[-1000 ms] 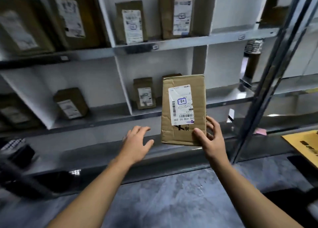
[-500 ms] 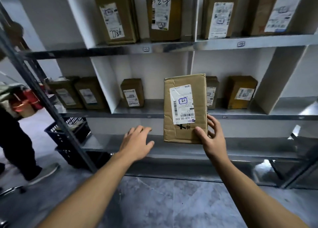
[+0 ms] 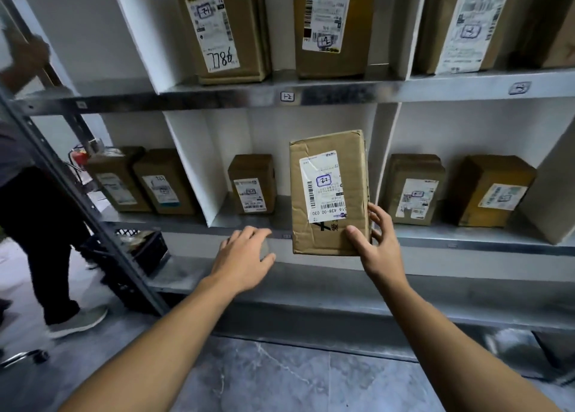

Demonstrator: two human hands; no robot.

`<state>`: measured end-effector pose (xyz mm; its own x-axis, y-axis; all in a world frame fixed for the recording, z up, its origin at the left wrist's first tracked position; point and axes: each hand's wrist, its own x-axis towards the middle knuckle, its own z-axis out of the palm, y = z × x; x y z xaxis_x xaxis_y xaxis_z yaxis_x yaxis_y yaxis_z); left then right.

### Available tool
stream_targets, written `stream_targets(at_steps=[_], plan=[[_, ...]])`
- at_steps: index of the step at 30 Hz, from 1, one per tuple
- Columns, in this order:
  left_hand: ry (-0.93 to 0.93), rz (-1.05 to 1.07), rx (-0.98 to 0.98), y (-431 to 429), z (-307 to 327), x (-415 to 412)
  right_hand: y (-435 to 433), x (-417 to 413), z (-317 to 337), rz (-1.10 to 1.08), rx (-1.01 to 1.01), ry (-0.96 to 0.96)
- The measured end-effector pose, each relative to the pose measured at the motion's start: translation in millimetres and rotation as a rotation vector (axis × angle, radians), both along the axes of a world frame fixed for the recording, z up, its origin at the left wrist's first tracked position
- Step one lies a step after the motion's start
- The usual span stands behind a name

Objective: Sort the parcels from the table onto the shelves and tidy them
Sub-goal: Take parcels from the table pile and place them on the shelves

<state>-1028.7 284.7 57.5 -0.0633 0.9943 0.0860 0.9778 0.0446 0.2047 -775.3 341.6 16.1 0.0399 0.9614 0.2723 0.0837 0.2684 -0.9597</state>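
My right hand [image 3: 378, 245] grips the brown cardboard parcel [image 3: 339, 150] at its lower right corner, with the thumb on the front and the fingers behind. It holds the parcel upright in the air, in front of the middle shelf [image 3: 466, 243]. The white label [image 3: 323, 186] faces me. My left hand [image 3: 244, 256] is open, palm down, just left of the parcel and not touching it. A smaller parcel [image 3: 253, 183] stands on that shelf.

Place: parcel depot storeroom
Shelving: metal shelves [image 3: 342, 96] split into bays by white dividers [image 3: 193, 169]
Stock: brown cardboard parcels [image 3: 224, 29] standing in rows, each with a printed shipping label
Marking: handwritten tags [image 3: 287, 96] on shelf edges
Floor: grey floor [image 3: 280, 380], black crate [image 3: 146, 250]
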Motion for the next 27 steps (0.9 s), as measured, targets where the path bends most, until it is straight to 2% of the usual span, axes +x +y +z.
stream_targets(at_steps=[6, 13, 23, 27], plan=[[-0.043, 0.003, 0.016, 80, -4, -21, 90, -15, -13, -0.017, -0.022, -0.032], [-0.017, -0.099, -0.027, 138, -25, -28, 156, -25, -40, -0.084, -0.067, -0.065], [-0.058, -0.156, 0.046, 168, -59, -43, 193, -34, -71, -0.119, 0.046, -0.186], [-0.075, -0.132, 0.052, 168, -73, -47, 199, -33, -94, -0.103, -0.026, -0.214]])
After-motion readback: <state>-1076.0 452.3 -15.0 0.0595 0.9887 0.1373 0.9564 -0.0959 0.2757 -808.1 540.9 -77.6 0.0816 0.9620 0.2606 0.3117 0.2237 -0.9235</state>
